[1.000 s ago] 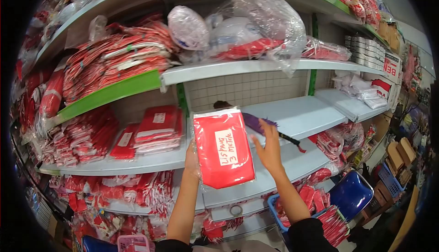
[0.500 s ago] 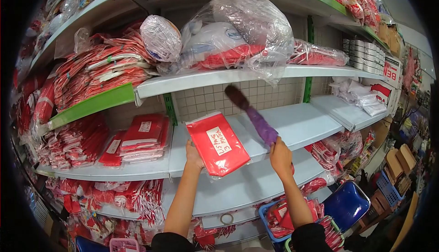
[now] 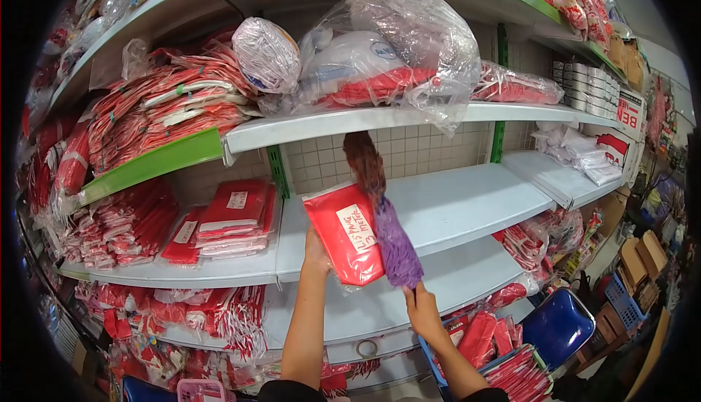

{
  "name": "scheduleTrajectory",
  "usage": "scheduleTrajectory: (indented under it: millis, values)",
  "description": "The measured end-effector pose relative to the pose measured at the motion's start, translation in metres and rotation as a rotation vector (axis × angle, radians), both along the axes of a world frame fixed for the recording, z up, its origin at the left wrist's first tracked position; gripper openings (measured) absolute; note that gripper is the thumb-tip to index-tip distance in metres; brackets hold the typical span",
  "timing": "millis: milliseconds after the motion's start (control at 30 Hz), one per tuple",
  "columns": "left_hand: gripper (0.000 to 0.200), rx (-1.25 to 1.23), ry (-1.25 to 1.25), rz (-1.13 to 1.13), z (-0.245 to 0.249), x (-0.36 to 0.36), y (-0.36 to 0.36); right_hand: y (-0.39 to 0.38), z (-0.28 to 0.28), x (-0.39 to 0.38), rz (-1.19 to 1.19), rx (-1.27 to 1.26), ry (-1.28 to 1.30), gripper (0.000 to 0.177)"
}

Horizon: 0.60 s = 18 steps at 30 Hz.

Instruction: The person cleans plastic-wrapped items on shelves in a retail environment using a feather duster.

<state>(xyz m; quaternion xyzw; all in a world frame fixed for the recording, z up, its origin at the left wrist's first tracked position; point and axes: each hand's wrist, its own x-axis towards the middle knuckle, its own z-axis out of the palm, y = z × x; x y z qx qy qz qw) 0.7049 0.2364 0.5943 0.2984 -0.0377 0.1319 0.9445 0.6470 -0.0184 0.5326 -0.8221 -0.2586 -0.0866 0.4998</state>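
Observation:
My left hand (image 3: 315, 253) is closed on the left edge of a flat red packet (image 3: 330, 218) in clear plastic, held tilted over the shelf. A white handwritten label is on its front. In my right hand (image 3: 424, 311) is the lower end of a duster (image 3: 398, 245), purple near my fingers and brown toward its far tip. The duster's fluffy part lies across the packet's right edge in this view, covering part of it. Behind both is the pale shelf board (image 3: 467, 208).
Stacked red packets (image 3: 234, 216) lie on the shelf to the left. Above, a large clear plastic bag (image 3: 409, 44) overhangs the upper shelf edge. A blue basket (image 3: 432, 362) of red packets and a blue chair (image 3: 558, 327) stand at lower right. White packets (image 3: 577, 155) lie far right.
The duster has swung left and down, from beside the packet to across its right edge. My right hand has dropped and moved left. The packet is slightly more tilted.

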Motion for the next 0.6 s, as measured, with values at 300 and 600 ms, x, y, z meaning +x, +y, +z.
scheduleTrajectory:
  millis: [300,600]
  values:
    - [0.032,-0.013,-0.109,-0.077,-0.015,0.012,0.017,-0.010,-0.016,-0.003,0.311,0.222,0.371,0.017]
    - [0.036,-0.114,-0.302,-0.186,-0.010,0.007,0.013,0.001,-0.057,-0.025,0.235,0.081,0.074,0.026]
